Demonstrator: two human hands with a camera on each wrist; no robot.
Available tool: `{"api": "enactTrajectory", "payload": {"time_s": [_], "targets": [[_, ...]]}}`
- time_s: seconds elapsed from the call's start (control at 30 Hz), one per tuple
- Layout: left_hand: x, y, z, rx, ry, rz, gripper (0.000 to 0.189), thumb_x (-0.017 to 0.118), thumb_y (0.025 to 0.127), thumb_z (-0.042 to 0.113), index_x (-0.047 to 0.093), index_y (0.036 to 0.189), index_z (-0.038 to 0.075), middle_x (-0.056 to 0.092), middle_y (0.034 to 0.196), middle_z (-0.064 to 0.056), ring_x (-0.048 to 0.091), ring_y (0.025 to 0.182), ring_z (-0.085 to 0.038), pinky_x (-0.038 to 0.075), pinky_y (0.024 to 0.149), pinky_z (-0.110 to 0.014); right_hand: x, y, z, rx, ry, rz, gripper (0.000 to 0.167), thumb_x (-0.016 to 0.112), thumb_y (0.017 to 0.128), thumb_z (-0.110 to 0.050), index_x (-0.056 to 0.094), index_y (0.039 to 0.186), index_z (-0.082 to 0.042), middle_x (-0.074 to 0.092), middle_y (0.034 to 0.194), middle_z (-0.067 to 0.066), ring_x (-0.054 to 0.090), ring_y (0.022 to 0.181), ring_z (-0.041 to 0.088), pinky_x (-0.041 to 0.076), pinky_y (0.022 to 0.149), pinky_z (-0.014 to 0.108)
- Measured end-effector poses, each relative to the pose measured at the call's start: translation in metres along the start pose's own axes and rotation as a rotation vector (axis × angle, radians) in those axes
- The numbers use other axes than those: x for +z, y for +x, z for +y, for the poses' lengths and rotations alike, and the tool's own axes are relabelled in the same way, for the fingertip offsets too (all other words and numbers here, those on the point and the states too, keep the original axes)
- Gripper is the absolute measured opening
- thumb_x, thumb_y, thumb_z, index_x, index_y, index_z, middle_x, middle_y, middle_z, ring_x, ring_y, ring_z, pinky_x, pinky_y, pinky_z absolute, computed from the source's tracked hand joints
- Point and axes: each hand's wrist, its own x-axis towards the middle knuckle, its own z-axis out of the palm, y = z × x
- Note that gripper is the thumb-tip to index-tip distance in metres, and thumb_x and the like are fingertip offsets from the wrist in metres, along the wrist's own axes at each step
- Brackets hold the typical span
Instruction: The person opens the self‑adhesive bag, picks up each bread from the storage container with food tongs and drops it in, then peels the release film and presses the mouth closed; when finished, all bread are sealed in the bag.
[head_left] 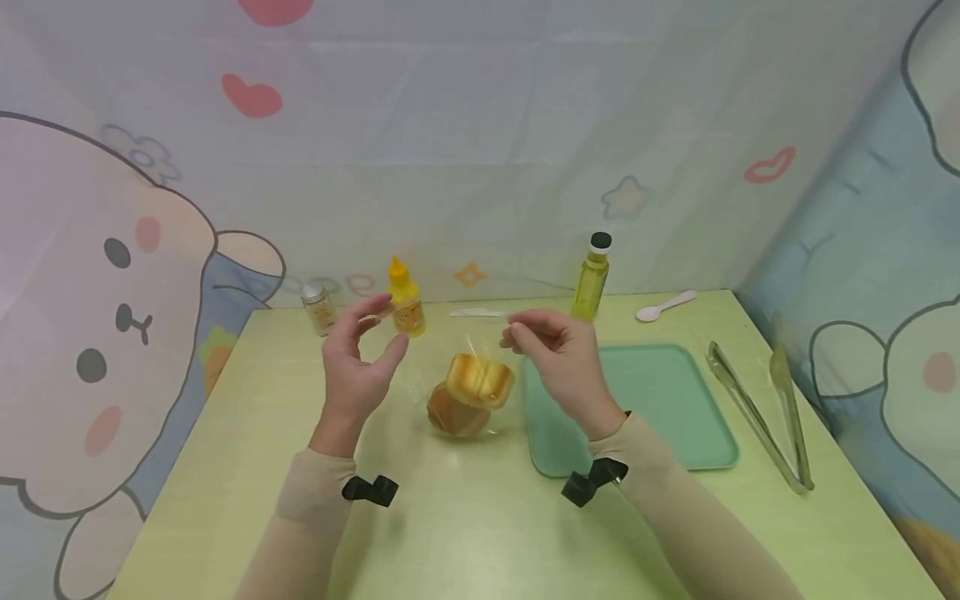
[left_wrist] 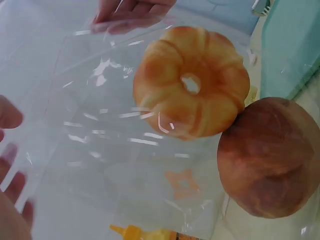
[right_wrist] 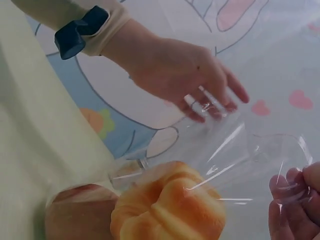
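Observation:
My right hand (head_left: 562, 362) pinches the upper edge of a clear plastic bag (left_wrist: 100, 145), holding it up over the table. Inside the bag are a golden ring-shaped bun (head_left: 468, 379) and, lower down, a round brown bun (head_left: 456, 414). On the bag's other side is my left hand (head_left: 356, 367), fingers apart and thumb spread, with its fingertips close to the film in the right wrist view. Both buns show plainly through the bag in the left wrist view.
A yellow squeeze bottle (head_left: 407, 304) and a small jar (head_left: 318, 308) stand behind my left hand. At the right are a green tray (head_left: 660, 408), metal tongs (head_left: 750, 417), a bottle of yellow-green liquid (head_left: 591, 287) and a pink spoon (head_left: 663, 307). A white strip (head_left: 477, 312) lies near the back edge.

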Motion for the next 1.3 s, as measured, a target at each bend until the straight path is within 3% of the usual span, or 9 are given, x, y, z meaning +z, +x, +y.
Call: {"api": "enactTrajectory", "payload": {"time_s": [0.2, 0.27, 0.33, 0.43, 0.53, 0.63, 0.77, 1.03, 1.3], "targets": [[0.03, 0.006, 0.018, 0.509, 0.27, 0.17, 0.022, 0.076, 0.085, 0.014, 0.075, 0.099, -0.002, 0.07, 0.097, -0.019, 0.058, 0.09, -0.039, 0.04, 0.086, -0.041, 0.002, 0.002, 0.002, 0.028, -0.03, 0.044, 0.018, 0.07, 0.1, -0.002, 0.075, 0.114, 0.009, 0.079, 0.095, 0.013, 0.077, 0.082, 0.013, 0.064, 0.078, 0.032], [0.042, 0.005, 0.027, 0.63, 0.304, 0.107, 0.013, 0.075, 0.088, 0.012, 0.074, 0.092, -0.001, 0.069, 0.089, -0.015, 0.059, 0.08, -0.035, 0.045, 0.079, -0.04, 0.003, 0.002, 0.001, 0.036, -0.036, 0.051, 0.019, 0.071, 0.1, -0.003, 0.075, 0.114, 0.008, 0.079, 0.096, 0.013, 0.077, 0.082, 0.013, 0.064, 0.078, 0.033], [0.053, 0.003, 0.036, 0.7, 0.326, -0.024, 0.006, 0.074, 0.09, 0.006, 0.075, 0.09, 0.0, 0.069, 0.085, -0.011, 0.061, 0.074, -0.028, 0.051, 0.072, -0.035, 0.003, 0.002, 0.001, 0.037, -0.054, 0.052, 0.019, 0.071, 0.1, -0.005, 0.076, 0.114, 0.007, 0.079, 0.098, 0.016, 0.078, 0.082, 0.012, 0.064, 0.078, 0.033], [0.069, 0.0, 0.046, 0.675, 0.355, -0.226, 0.007, 0.073, 0.091, -0.001, 0.077, 0.097, -0.001, 0.07, 0.09, -0.01, 0.066, 0.077, -0.023, 0.059, 0.071, -0.029, 0.003, 0.001, 0.0, 0.028, -0.091, 0.05, 0.02, 0.073, 0.099, -0.006, 0.077, 0.115, 0.007, 0.079, 0.103, 0.02, 0.077, 0.083, 0.01, 0.065, 0.078, 0.033], [0.081, 0.001, 0.051, 0.581, 0.416, -0.3, 0.014, 0.075, 0.093, 0.0, 0.079, 0.106, -0.001, 0.071, 0.097, -0.011, 0.069, 0.082, -0.022, 0.061, 0.076, -0.028, 0.003, 0.0, 0.001, -0.009, -0.13, 0.024, 0.02, 0.072, 0.099, -0.003, 0.077, 0.116, 0.007, 0.078, 0.108, 0.023, 0.076, 0.085, 0.008, 0.065, 0.077, 0.033], [0.087, 0.003, 0.051, 0.494, 0.466, -0.305, 0.014, 0.076, 0.096, 0.005, 0.079, 0.109, -0.001, 0.071, 0.099, -0.012, 0.069, 0.083, -0.022, 0.06, 0.077, -0.028, 0.004, -0.001, 0.002, -0.063, -0.154, -0.007, 0.02, 0.07, 0.1, 0.0, 0.076, 0.117, 0.009, 0.077, 0.11, 0.025, 0.076, 0.085, 0.005, 0.065, 0.078, 0.032], [0.089, 0.006, 0.049, 0.461, 0.496, -0.3, 0.013, 0.075, 0.097, 0.008, 0.08, 0.106, 0.0, 0.071, 0.098, -0.011, 0.068, 0.08, -0.021, 0.06, 0.074, -0.029, 0.003, -0.001, 0.001, -0.122, -0.201, -0.026, 0.021, 0.069, 0.099, 0.002, 0.076, 0.117, 0.009, 0.077, 0.11, 0.024, 0.076, 0.085, 0.005, 0.064, 0.077, 0.029], [0.088, 0.009, 0.052, 0.5, 0.536, -0.294, 0.014, 0.074, 0.096, 0.007, 0.081, 0.105, -0.001, 0.071, 0.096, -0.012, 0.068, 0.078, -0.02, 0.061, 0.073, -0.029, -0.003, 0.005, -0.004, -0.294, -0.42, -0.087, 0.022, 0.071, 0.097, 0.004, 0.077, 0.118, 0.006, 0.079, 0.11, 0.018, 0.079, 0.093, 0.029, 0.065, 0.078, 0.034], [0.092, 0.008, 0.053, 0.566, 0.557, -0.226, 0.008, 0.073, 0.091, 0.001, 0.079, 0.092, -0.003, 0.066, 0.085, -0.01, 0.063, 0.067, -0.019, 0.059, 0.066, -0.027, -0.007, 0.006, -0.008, -0.371, -0.485, -0.178, 0.024, 0.07, 0.098, 0.005, 0.076, 0.121, 0.005, 0.078, 0.113, 0.018, 0.078, 0.099, 0.03, 0.065, 0.078, 0.038]]}}
